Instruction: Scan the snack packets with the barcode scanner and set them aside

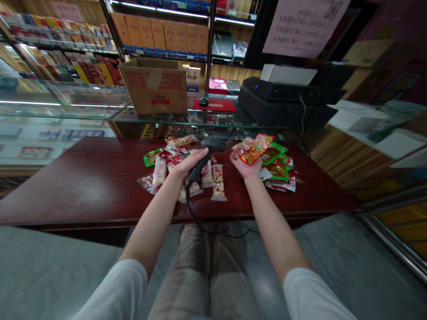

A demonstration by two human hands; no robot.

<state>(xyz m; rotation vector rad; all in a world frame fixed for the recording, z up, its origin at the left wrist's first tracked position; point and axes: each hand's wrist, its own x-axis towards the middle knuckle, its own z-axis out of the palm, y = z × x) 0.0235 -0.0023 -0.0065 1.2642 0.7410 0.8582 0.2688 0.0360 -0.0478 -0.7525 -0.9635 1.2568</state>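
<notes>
My left hand [191,164] is wrapped round the grip of a black barcode scanner [200,166], whose head points to the right. A black cable runs from its grip down over the table's front edge. On the upturned palm of my right hand [245,165] rests a red and yellow snack packet [257,149], held by the fingers. Beneath and around the left hand lie several clear-wrapped nougat-like bars [218,182] and a green-edged packet [152,157]. Right of my right hand is a pile of green-edged snack packets [277,170] with whitish ones below.
The dark red table [83,182] stands against a glass counter [160,119]. An open cardboard box [155,89], a computer mouse [203,102] on a red mat [222,105] and black cash-register-like equipment [280,104] sit on the counter. Stocked shelves [163,38] rise behind.
</notes>
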